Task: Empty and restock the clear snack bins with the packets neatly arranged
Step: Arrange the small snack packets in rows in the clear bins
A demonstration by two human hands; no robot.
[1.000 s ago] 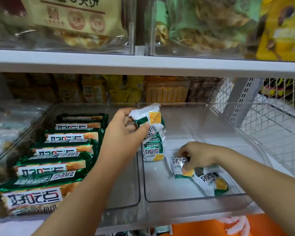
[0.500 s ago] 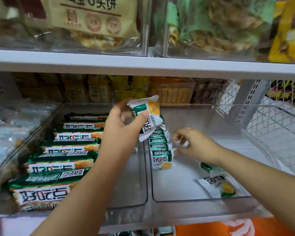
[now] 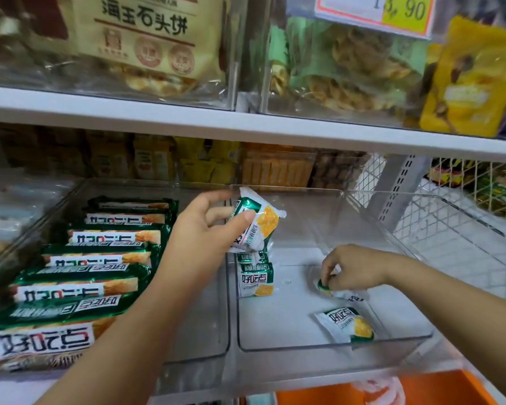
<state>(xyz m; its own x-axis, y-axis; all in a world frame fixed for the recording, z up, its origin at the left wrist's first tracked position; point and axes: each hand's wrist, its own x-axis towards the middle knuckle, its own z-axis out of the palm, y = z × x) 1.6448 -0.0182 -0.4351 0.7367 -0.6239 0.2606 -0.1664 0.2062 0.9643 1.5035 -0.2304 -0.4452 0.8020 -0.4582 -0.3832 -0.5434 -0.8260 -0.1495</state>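
Two clear bins sit side by side on the middle shelf. The left bin [image 3: 199,331] holds a row of several long green packets [image 3: 79,287]. In the right bin [image 3: 392,229] a short row of small white-and-green packets [image 3: 256,280] stands against its left wall. My left hand [image 3: 205,229] holds one small packet [image 3: 259,222] by thumb and fingers just above that row. My right hand [image 3: 351,268] pinches another small packet [image 3: 329,289] lying on the bin floor. A third small packet [image 3: 346,324] lies flat near the front.
The white shelf above [image 3: 246,124] carries clear bins of bagged biscuits and a yellow bag [image 3: 473,77]. A wire mesh basket [image 3: 465,229] stands to the right. More packets line the back of the shelf. An orange surface [image 3: 421,390] shows below.
My right hand went down from the standing row onto a packet on the bin floor and pinched it. My left hand kept its packet above the row, turning it a little.
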